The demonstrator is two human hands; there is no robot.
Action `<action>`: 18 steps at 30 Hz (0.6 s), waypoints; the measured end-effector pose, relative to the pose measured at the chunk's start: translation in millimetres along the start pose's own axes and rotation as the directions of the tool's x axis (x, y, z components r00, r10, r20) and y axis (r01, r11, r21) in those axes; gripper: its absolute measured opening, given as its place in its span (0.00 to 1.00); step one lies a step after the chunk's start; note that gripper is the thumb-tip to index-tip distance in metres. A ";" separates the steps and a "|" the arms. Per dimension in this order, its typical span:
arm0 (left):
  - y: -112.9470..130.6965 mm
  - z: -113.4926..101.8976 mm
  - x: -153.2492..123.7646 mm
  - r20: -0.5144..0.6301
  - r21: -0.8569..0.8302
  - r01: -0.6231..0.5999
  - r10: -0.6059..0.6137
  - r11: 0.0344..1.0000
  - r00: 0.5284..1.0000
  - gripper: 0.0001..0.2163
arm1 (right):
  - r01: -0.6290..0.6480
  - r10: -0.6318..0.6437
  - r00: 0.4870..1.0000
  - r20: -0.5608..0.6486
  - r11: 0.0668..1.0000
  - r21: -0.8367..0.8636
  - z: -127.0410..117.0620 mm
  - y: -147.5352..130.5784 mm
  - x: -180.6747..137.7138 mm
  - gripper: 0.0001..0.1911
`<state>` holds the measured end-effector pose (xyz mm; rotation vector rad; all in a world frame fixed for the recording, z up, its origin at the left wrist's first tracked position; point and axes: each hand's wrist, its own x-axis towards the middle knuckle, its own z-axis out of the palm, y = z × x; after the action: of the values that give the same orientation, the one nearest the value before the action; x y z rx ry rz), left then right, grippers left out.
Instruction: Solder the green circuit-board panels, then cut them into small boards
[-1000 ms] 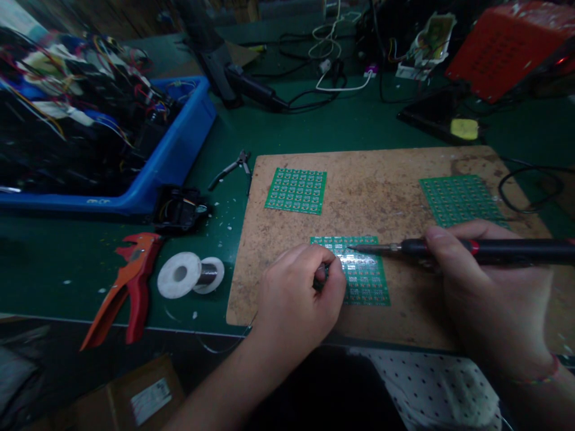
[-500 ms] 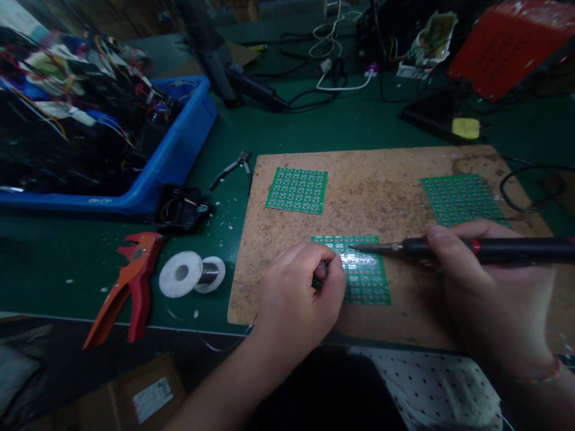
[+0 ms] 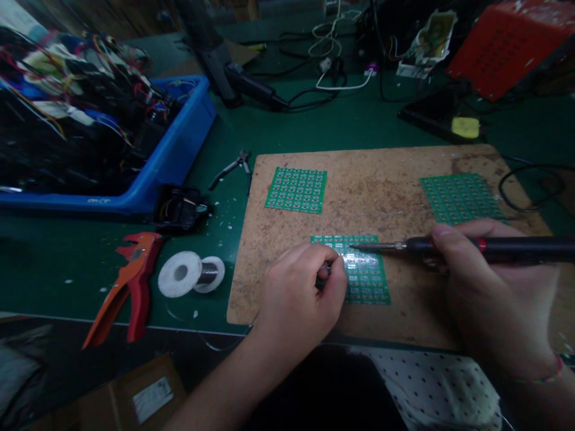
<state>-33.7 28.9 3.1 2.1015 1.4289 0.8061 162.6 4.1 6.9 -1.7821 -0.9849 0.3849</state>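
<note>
My right hand (image 3: 489,284) grips a black soldering iron (image 3: 417,245) lying nearly level, its tip over the upper part of a green circuit board panel (image 3: 366,278). At the panel's left side, my left hand (image 3: 299,293) is closed in a pinch on thin solder wire (image 3: 220,349), which trails out below the wrist; the end between the fingertips is too small to make out. The left hand hides the panel's lower left part. A white spool (image 3: 182,274) wound with solder stands to the left. Under both hands lies a brown board (image 3: 278,239).
Two more green panels, one at back left (image 3: 296,190) and one at right (image 3: 462,197), rest on the brown board. Orange-red wire strippers (image 3: 139,281), small cutters (image 3: 238,164) and a blue bin (image 3: 193,126) of wired parts are at left. An iron stand (image 3: 435,117) and red box (image 3: 507,48) are behind right.
My right hand has shifted very slightly to the right along with the iron, whose tip stays over the same part of the panel. My left hand is almost unmoved.
</note>
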 end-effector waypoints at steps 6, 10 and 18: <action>0.0 0.6 0.7 0.029 0.002 0.005 -0.005 1.000 1.000 0.06 | -0.004 0.004 1.000 -0.009 1.000 -0.007 0.2 -0.2 -0.6 0.11; 0.1 0.7 0.5 0.019 -0.007 0.000 0.000 1.000 1.000 0.06 | 0.016 -0.016 1.000 0.002 0.999 -0.033 0.1 -1.0 0.3 0.11; -0.1 0.7 0.8 0.031 -0.013 0.005 -0.004 1.000 0.999 0.06 | 0.008 -0.008 1.000 0.000 0.999 -0.034 0.8 -0.9 -0.5 0.12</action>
<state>-33.1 29.6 2.7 2.0915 1.4081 0.7752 161.4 4.4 7.3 -1.8085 -1.0039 0.3653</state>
